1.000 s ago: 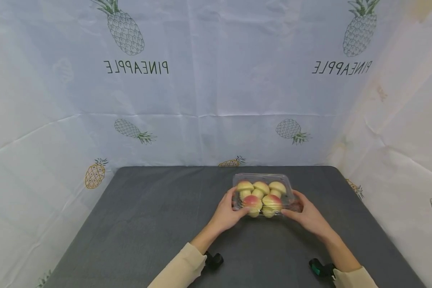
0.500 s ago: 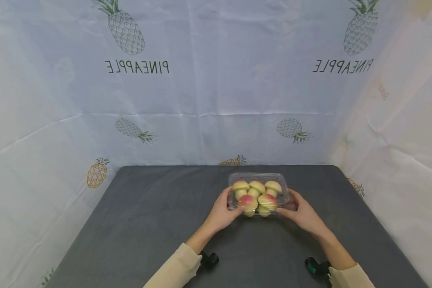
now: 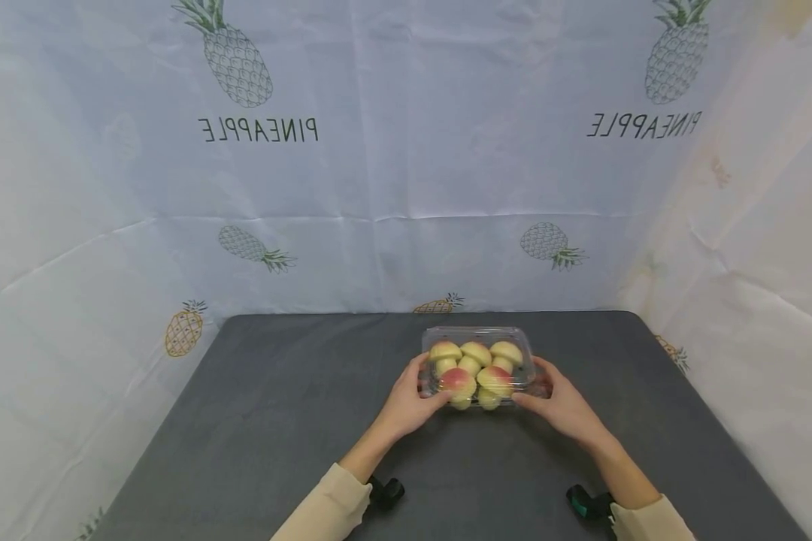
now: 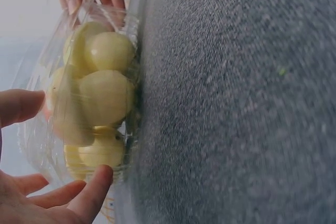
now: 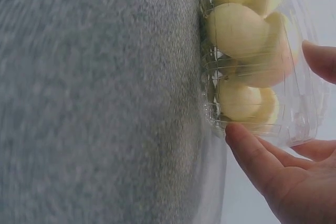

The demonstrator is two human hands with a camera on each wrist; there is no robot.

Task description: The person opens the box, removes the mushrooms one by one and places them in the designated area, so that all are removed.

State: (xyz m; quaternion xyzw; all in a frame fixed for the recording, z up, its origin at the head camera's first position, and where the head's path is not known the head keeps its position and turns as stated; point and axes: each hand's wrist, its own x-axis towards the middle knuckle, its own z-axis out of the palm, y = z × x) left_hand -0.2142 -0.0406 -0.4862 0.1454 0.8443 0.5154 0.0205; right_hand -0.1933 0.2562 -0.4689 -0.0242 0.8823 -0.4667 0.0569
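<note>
A clear plastic clamshell box [image 3: 475, 331] sits toward the back of the table, right of the middle, its lid down. Inside it lie several mushroom-shaped pieces [image 3: 458, 382], pale yellow with pink-red blushes on the caps. My left hand [image 3: 406, 406] grips the box's left end, thumb toward the front. At the opposite end my right hand [image 3: 565, 409] grips it the same way. In the left wrist view the fingers [image 4: 94, 195] spread round the box's end near its base. The right wrist view has fingertips [image 5: 236, 132] at the lower edge of the plastic.
A dark grey cloth [image 3: 277, 421] covers the table. White curtains [image 3: 392, 150] printed with pineapples hang behind it and along both sides. Black camera mounts [image 3: 387, 494] are strapped at both wrists, below the beige sleeves [image 3: 328, 503].
Both hands have slid the box a short way to the left over the table. Their hold on its two ends looks the same.
</note>
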